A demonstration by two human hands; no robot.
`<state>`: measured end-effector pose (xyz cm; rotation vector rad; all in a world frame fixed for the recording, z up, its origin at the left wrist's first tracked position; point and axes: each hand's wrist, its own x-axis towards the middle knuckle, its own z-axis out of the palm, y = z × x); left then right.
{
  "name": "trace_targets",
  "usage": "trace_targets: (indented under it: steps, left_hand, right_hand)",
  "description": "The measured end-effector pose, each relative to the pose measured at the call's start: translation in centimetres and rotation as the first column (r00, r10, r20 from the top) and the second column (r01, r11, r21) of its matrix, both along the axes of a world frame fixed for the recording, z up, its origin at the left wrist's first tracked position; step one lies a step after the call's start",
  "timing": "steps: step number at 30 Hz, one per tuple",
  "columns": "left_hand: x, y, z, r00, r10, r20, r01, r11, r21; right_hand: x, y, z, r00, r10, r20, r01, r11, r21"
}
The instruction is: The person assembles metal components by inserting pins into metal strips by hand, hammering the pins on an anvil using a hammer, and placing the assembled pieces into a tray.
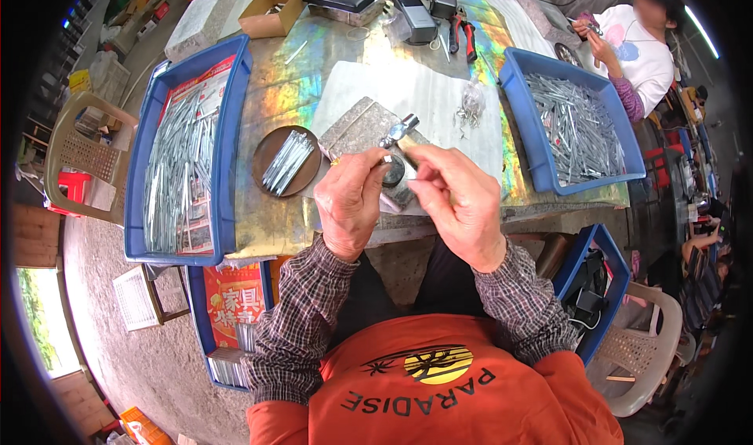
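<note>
Both my hands are raised close together over the near edge of the table. My left hand (349, 198) is closed, its thumb and forefinger pinched beside a tiny pale piece too small to name. Opposite it, my right hand (463, 206) has its fingers curled in toward the thumb; what lies between them, if anything, is hidden. Between the hands shows a round dark object (393, 172) on the stone block (357, 131). A hammer (398, 130) rests on that block, its handle partly behind my right hand. Thin metal strips (289, 162) lie on a round brown dish (261, 156) to the left.
Blue trays of metal strips flank me, a left tray (135, 202) and a right tray (514, 100). A clear bag of small parts (471, 103), pliers (469, 41) and a cardboard box (263, 23) lie farther back. Another person (639, 52) works at the far right.
</note>
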<state>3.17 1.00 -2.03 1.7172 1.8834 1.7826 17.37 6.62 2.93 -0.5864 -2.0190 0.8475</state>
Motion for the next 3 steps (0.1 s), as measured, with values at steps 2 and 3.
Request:
trace_targets:
  steps: [2, 3]
  left_hand:
    - [0.01, -0.13, 0.18, 1.0, 0.021, 0.019, -0.021, 1.0, -0.001]
    - [0.05, -0.35, 0.4, 0.999, 0.037, -0.003, -0.037, 0.999, -0.01]
  right_hand:
    - [-1.12, 0.44, 0.86, 0.996, 0.07, 0.049, -0.077, 0.986, 0.147]
    - [-1.47, 0.73, 0.92, 0.991, 0.075, 0.111, -0.098, 0.97, 0.221]
